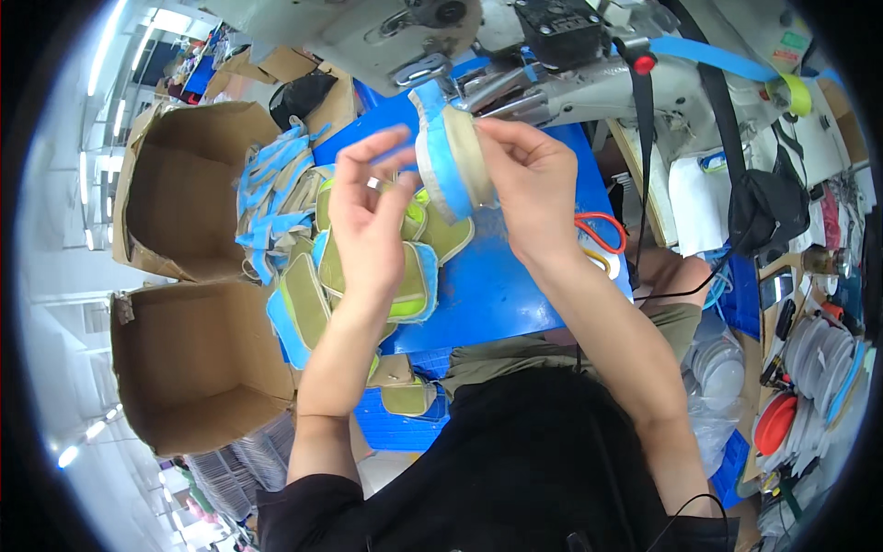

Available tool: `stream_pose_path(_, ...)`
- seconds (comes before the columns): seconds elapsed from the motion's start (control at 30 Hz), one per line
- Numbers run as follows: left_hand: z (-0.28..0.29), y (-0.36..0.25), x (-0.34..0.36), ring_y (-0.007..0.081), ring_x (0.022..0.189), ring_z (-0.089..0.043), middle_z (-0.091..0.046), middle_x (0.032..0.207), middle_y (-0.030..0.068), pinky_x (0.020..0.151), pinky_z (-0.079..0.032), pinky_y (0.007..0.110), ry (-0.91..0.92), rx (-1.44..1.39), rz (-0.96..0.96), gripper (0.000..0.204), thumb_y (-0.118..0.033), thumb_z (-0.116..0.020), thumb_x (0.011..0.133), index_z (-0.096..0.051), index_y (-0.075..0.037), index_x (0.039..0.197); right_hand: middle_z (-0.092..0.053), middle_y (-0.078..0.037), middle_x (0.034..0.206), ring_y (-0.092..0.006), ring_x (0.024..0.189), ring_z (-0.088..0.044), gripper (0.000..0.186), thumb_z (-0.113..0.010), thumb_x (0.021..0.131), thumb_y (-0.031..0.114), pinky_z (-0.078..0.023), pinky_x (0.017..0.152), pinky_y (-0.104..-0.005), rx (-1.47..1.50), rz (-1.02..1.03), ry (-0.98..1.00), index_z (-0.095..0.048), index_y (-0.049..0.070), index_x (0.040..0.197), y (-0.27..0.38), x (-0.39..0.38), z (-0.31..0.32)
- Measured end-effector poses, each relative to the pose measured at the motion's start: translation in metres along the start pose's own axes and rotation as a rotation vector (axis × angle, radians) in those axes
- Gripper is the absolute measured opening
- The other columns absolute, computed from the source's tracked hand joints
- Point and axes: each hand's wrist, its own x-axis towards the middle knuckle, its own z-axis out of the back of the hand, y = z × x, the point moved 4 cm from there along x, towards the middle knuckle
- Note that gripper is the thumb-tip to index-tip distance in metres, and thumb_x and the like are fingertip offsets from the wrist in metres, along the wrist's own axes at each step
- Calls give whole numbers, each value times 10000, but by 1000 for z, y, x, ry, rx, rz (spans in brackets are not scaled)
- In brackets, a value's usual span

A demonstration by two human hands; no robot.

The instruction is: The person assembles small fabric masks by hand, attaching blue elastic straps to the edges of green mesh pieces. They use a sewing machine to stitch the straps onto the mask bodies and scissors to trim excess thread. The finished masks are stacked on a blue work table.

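Below the sewing machine [552,55], my right hand [533,179] pinches the edge of a curved fabric piece [454,161] in blue, tan and pale grey bands. My left hand [368,212] is just left of it, fingers apart and slightly smeared by motion, a ring on one finger. It appears to hold nothing. Beneath and around my left hand lies a pile of olive, lime and blue sewn fabric pieces [418,276] on the blue tabletop [497,285]. A heap of blue and tan fabric strips [280,189] adjoins the pile on its left.
Two cardboard boxes with their open sides showing, an upper one [189,189] and a lower one [198,359], stand at the left. Scissors with red-orange handles [602,235] lie right of my right hand. Black straps [722,120] hang by the machine. Disc-shaped rolls [814,354] crowd the far right.
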Motion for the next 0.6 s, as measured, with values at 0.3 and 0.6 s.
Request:
stream_pose_path(0.3,-25,12,25,139,939,-697,-731,1053,48,860,-549,294,196,-349,505,249,-201,-712,976,-686,-37,1161,-735,-63,850,-115,766,-680,134,-756,873,61,-534,692,-261,-185,221,24,-751,-20,979,-6,-2,8)
stream_pose_path(0.6,-13,5,33,209,940,-728,-732,1096,111,846,-613,356,352,-684,758,285,-200,-659,1011,-645,4,1209,-692,-64,851,-234,760,-693,206,-833,764,100,-544,657,-332,-619,603,-69,-701,74,919,-8,-15,11)
